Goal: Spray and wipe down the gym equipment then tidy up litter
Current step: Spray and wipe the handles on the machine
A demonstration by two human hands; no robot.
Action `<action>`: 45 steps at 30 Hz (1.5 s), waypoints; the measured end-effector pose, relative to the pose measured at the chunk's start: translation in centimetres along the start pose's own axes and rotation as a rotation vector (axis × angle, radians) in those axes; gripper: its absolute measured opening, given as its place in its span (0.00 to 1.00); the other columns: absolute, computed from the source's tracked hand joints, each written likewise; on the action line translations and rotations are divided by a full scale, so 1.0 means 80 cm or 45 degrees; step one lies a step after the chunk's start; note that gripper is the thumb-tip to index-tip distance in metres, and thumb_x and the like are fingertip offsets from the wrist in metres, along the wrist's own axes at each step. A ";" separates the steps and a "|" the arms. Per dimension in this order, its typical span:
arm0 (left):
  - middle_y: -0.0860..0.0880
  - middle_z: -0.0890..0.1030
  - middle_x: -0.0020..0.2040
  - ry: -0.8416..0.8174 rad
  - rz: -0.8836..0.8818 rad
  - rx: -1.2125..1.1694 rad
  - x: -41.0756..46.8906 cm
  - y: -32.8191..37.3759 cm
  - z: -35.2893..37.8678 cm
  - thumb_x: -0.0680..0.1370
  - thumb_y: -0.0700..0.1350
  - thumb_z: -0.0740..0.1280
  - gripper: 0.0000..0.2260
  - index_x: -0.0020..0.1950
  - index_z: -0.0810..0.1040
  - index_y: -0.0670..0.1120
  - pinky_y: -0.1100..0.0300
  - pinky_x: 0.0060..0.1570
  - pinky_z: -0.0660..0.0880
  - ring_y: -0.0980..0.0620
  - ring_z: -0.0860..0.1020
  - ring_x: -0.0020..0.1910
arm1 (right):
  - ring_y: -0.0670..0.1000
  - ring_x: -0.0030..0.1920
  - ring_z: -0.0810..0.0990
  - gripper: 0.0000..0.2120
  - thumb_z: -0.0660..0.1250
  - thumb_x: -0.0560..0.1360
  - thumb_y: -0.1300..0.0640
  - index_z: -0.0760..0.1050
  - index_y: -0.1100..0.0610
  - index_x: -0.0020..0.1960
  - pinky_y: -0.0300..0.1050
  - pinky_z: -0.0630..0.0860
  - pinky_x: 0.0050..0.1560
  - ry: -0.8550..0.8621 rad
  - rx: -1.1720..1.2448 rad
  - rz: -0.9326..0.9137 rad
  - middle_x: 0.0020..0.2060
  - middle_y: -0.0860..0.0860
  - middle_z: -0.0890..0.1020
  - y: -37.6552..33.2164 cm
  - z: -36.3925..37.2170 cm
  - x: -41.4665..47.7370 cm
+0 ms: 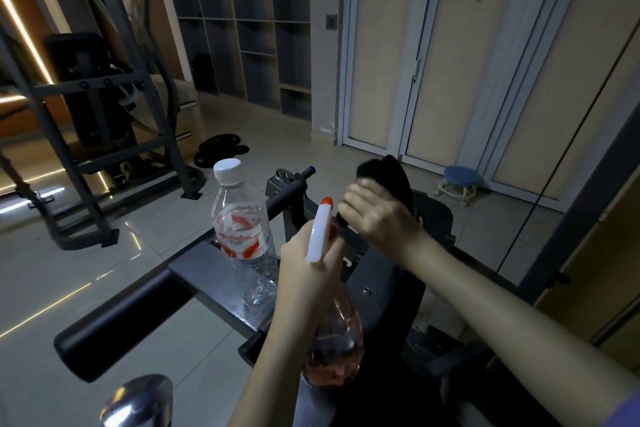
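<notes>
A dim gym with open tiled floor point(69, 270) at the left of the frame; at centre stands the grey machine frame point(201, 263), a water bottle point(242, 225) upright on its flat bar. My left hand point(308, 274) wraps the spray bottle point(320, 236) at its neck, nozzle aimed up-frame at the crossbar, while my right hand point(377, 218) bunches a black cloth point(384, 170) just over it, ready, I judge, to wipe. The water bottle crowds the sprayer's left, so I'd sweep right.
</notes>
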State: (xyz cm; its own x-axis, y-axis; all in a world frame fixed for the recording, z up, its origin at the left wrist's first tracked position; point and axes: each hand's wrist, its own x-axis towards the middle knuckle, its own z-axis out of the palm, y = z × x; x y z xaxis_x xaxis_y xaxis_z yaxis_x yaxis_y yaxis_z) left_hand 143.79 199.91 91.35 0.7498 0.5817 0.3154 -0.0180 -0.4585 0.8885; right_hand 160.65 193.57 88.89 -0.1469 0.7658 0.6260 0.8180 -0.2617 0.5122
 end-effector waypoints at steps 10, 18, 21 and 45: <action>0.48 0.74 0.32 -0.105 -0.045 -0.038 0.009 0.000 0.007 0.74 0.40 0.62 0.04 0.42 0.72 0.49 0.55 0.32 0.70 0.51 0.71 0.31 | 0.55 0.55 0.81 0.16 0.55 0.76 0.64 0.68 0.60 0.63 0.46 0.81 0.48 -0.252 0.107 0.025 0.58 0.57 0.80 -0.022 0.023 -0.069; 0.43 0.77 0.40 -0.020 -0.107 -0.157 0.009 0.001 0.001 0.69 0.46 0.60 0.06 0.42 0.74 0.54 0.37 0.48 0.74 0.38 0.77 0.45 | 0.56 0.65 0.72 0.18 0.59 0.74 0.69 0.71 0.63 0.63 0.52 0.72 0.64 0.027 0.251 0.237 0.60 0.59 0.78 -0.009 0.036 -0.080; 0.42 0.75 0.41 -0.031 -0.105 -0.110 0.010 0.006 0.001 0.68 0.46 0.59 0.14 0.35 0.71 0.69 0.38 0.48 0.74 0.39 0.77 0.44 | 0.52 0.59 0.73 0.15 0.61 0.74 0.65 0.70 0.61 0.61 0.45 0.73 0.62 0.315 0.587 0.869 0.55 0.59 0.78 -0.048 0.034 -0.076; 0.40 0.75 0.42 -0.090 -0.033 -0.036 0.006 0.006 0.005 0.70 0.46 0.58 0.10 0.40 0.72 0.63 0.39 0.45 0.74 0.39 0.76 0.43 | 0.56 0.75 0.55 0.23 0.55 0.81 0.53 0.59 0.58 0.74 0.56 0.52 0.74 -0.490 1.009 1.839 0.73 0.57 0.62 -0.026 0.027 -0.100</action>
State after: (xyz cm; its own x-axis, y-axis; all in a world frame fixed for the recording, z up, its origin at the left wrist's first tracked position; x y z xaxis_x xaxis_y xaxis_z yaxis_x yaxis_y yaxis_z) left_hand 144.39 199.72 91.84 0.7949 0.5440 0.2688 -0.0157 -0.4244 0.9053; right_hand 161.35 189.23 81.55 0.9520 0.3011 0.0550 0.2283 -0.5786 -0.7831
